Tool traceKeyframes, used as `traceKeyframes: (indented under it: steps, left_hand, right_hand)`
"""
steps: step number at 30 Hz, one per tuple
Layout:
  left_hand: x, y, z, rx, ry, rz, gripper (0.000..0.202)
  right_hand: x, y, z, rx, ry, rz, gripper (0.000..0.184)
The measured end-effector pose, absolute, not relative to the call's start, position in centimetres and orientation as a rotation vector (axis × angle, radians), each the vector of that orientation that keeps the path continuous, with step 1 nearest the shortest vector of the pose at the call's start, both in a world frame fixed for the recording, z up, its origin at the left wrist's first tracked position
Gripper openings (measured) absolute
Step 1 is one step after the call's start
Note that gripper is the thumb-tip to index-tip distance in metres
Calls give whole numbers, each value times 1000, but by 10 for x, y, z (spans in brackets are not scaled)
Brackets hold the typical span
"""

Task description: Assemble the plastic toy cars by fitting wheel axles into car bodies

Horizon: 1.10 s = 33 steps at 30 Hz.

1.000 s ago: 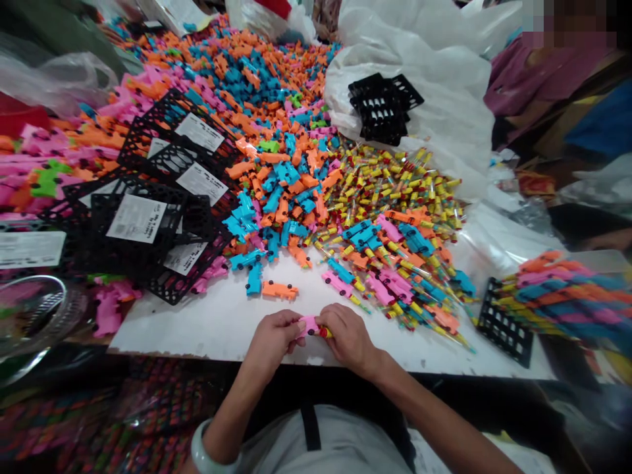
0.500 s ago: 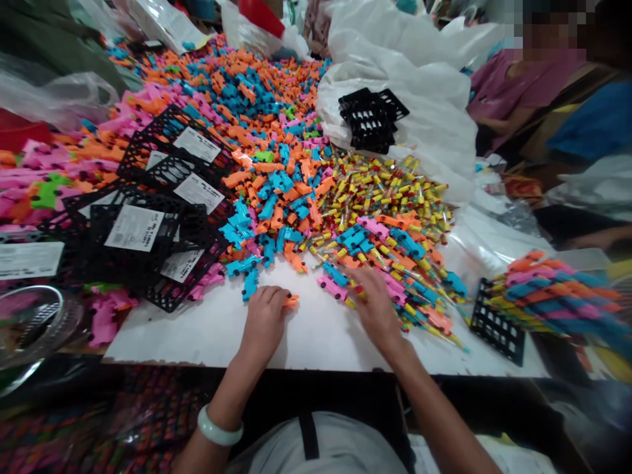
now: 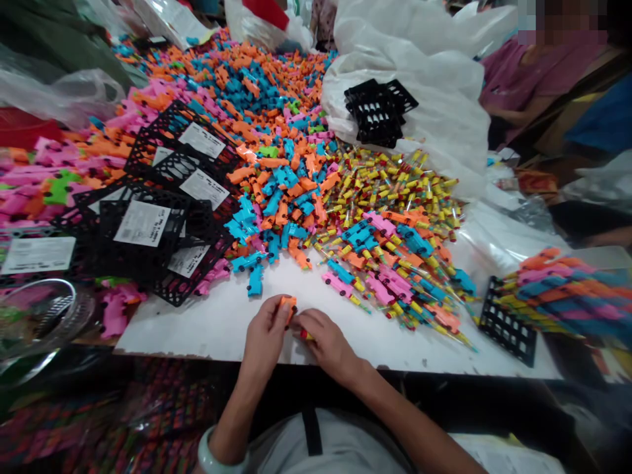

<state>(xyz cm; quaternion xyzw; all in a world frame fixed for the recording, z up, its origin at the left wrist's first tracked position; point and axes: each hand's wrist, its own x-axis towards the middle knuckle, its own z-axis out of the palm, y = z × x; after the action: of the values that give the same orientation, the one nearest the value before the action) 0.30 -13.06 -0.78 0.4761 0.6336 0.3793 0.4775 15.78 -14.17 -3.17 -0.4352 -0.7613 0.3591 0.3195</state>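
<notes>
My left hand (image 3: 265,334) is closed on a small orange toy car (image 3: 288,304) with black wheels, just above the white board (image 3: 197,329). Close beside it, the fingers of my right hand (image 3: 330,342) pinch a thin yellow stick with a red end (image 3: 306,336), most of it hidden by the hand. The two hands nearly meet at the car. Beyond them lie loose blue toy cars (image 3: 254,280). To the right spreads a pile of pink, blue and orange cars with yellow sticks on them (image 3: 390,283).
Loose yellow sticks (image 3: 395,184) are heaped behind. Black plastic racks with white labels (image 3: 143,224) lie at the left, more racks (image 3: 378,112) on white plastic. One filled black rack (image 3: 508,322) leans at the right. A person in a pink shirt (image 3: 548,72) sits at the far right.
My right hand has come left from the pile, now with a yellow stick. My left hand has lifted the orange car and turned it upward, and both hands are now together.
</notes>
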Motion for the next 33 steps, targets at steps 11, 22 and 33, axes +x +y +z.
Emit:
traceKeyframes:
  steps: [11, 22, 33]
  left_hand:
    - [0, -131, -4, 1638, 1434, 871, 25]
    - [4, -134, 2, 1869, 1415, 746, 23]
    - [5, -129, 1, 2063, 1427, 635, 27]
  right_hand:
    - [191, -127, -6, -1335, -1899, 1168, 27]
    - [195, -120, -12, -1166, -2073, 820, 21]
    - [195, -118, -18, -1114, -2080, 798, 23]
